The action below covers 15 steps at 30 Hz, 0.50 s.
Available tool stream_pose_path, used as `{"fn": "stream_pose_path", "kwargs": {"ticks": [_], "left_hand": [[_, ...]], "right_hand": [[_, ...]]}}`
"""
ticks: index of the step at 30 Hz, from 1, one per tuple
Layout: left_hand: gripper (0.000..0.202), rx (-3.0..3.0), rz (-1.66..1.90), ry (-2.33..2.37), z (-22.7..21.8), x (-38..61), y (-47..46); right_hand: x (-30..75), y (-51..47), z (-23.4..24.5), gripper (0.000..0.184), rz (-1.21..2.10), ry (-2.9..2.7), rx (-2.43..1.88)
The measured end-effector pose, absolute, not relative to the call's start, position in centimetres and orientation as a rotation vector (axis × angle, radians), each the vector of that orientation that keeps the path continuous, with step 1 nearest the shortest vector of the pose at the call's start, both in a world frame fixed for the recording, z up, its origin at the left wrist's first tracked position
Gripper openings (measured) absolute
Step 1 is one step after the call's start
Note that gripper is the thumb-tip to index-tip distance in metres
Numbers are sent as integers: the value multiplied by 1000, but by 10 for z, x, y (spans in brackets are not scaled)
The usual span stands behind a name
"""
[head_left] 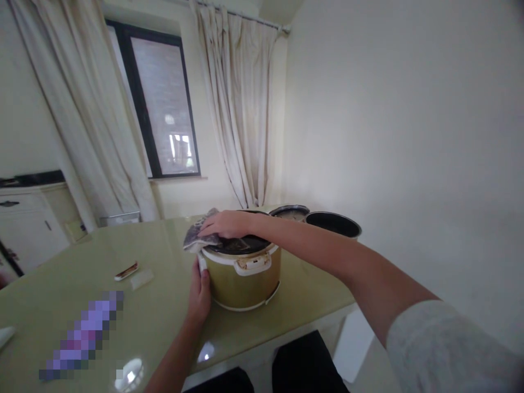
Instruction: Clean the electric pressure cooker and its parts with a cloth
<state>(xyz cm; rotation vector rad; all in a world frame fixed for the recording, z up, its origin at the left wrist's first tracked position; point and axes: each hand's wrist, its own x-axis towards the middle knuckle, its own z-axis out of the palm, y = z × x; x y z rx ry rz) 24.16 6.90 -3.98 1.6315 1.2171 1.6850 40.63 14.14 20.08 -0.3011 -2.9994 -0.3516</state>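
Note:
A gold-coloured rice cooker [245, 278] with a white rim stands on the pale green table [123, 262]. My right hand [227, 224] lies flat on a greyish cloth [196, 236], pressing it onto the cooker's open top at its left rim. My left hand [199, 292] is held against the cooker's left side, fingers pressed on the body below the white rim.
Behind the cooker stand a dark inner pot [333, 224] and a round lid [289, 212]. A small flat object [126, 271] and a clear packet [141, 279] lie to the left. Curtains [241, 109] and a window [161, 103] are behind; a white wall is on the right.

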Motion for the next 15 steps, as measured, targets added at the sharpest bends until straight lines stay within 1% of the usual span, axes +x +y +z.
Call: {"fn": "stream_pose_path", "kwargs": {"ticks": [2, 4, 7, 9, 11, 13, 15], "left_hand": [[71, 1618, 1720, 1210, -36, 243, 68], [70, 1641, 1792, 1192, -24, 244, 66], [67, 1721, 1963, 1123, 17, 243, 64], [60, 1827, 1971, 1059, 54, 243, 64], [54, 1999, 1782, 1047, 91, 244, 69], [57, 2179, 1476, 1129, 122, 248, 77], [62, 2351, 1123, 1213, 142, 254, 84]], "right_hand": [[421, 127, 197, 52, -146, -2929, -340], [439, 114, 195, 55, 56, -2859, -386], [469, 102, 196, 56, 348, -2801, -460], [490, 98, 201, 50, 514, -2832, -538], [508, 97, 207, 41, 632, -2884, -673], [518, 98, 212, 38, 696, -2904, -842], [516, 100, 214, 40, 726, -2904, -967]]}}
